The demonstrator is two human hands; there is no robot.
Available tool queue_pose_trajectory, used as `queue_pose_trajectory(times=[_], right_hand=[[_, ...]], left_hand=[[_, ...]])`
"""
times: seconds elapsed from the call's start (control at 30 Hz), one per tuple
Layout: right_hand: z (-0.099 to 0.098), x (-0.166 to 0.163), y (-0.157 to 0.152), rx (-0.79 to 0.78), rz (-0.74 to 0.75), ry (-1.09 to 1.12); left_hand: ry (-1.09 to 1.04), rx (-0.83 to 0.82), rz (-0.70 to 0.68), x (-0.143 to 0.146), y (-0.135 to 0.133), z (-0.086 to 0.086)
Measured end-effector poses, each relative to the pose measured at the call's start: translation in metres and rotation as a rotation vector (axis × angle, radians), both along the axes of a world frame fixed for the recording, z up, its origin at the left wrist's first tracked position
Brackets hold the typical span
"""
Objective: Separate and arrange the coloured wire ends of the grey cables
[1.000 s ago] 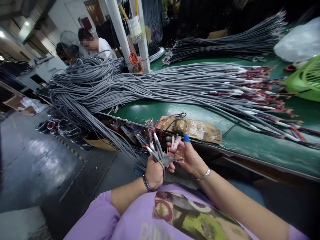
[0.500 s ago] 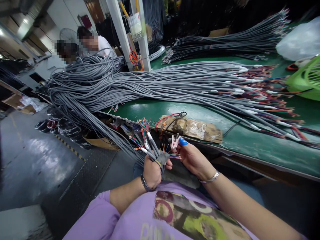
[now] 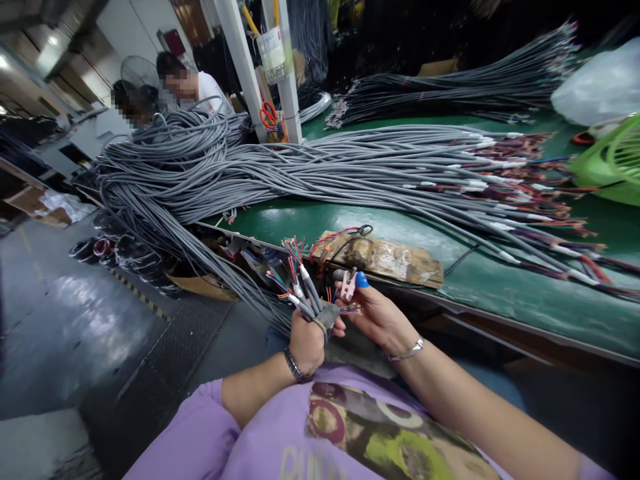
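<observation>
My left hand (image 3: 306, 345) is closed round a few grey cables (image 3: 311, 297) whose stripped ends fan out into coloured wires (image 3: 289, 257). Its fingertip wears a grey cover. My right hand (image 3: 376, 315) is closed on a small pink clip tool (image 3: 349, 285), with a blue cap on one fingertip, and it pinches thin coloured wire ends just right of the left hand. Both hands hover below the front edge of the green table (image 3: 500, 287).
A big heap of grey cables (image 3: 300, 173) lies across the table and spills over its left end. A taped cardboard block (image 3: 390, 257) with red and black leads sits at the front edge. A green basket (image 3: 613, 163) stands far right. Two other people work at the back left.
My right hand has closed from spread fingers and moved left onto the wire ends. The left hand has stayed nearly still.
</observation>
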State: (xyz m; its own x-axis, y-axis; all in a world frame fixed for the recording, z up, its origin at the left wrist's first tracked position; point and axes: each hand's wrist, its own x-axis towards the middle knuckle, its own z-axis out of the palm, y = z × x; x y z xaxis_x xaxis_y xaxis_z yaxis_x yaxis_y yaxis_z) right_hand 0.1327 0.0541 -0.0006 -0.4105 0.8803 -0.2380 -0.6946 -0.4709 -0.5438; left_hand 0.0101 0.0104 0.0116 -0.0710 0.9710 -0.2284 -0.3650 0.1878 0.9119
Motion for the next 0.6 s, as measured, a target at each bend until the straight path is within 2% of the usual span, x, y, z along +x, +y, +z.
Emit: queue_pose_trajectory(times=[0.17, 0.37, 0.47, 0.6], right_hand=[[-0.006, 0.000, 0.002, -0.104, -0.099, -0.030], [0.000, 0.000, -0.005, -0.044, -0.058, -0.072], [0.000, 0.009, -0.009, -0.015, 0.016, -0.139], [-0.001, 0.023, -0.014, 0.043, 0.214, -0.268]], left_hand=[[0.005, 0.003, -0.019, 0.001, -0.003, -0.004], [0.013, 0.009, -0.017, 0.000, -0.004, -0.002], [0.031, 0.002, -0.022, -0.004, -0.005, -0.002], [0.085, -0.011, -0.076, -0.010, -0.009, -0.009]])
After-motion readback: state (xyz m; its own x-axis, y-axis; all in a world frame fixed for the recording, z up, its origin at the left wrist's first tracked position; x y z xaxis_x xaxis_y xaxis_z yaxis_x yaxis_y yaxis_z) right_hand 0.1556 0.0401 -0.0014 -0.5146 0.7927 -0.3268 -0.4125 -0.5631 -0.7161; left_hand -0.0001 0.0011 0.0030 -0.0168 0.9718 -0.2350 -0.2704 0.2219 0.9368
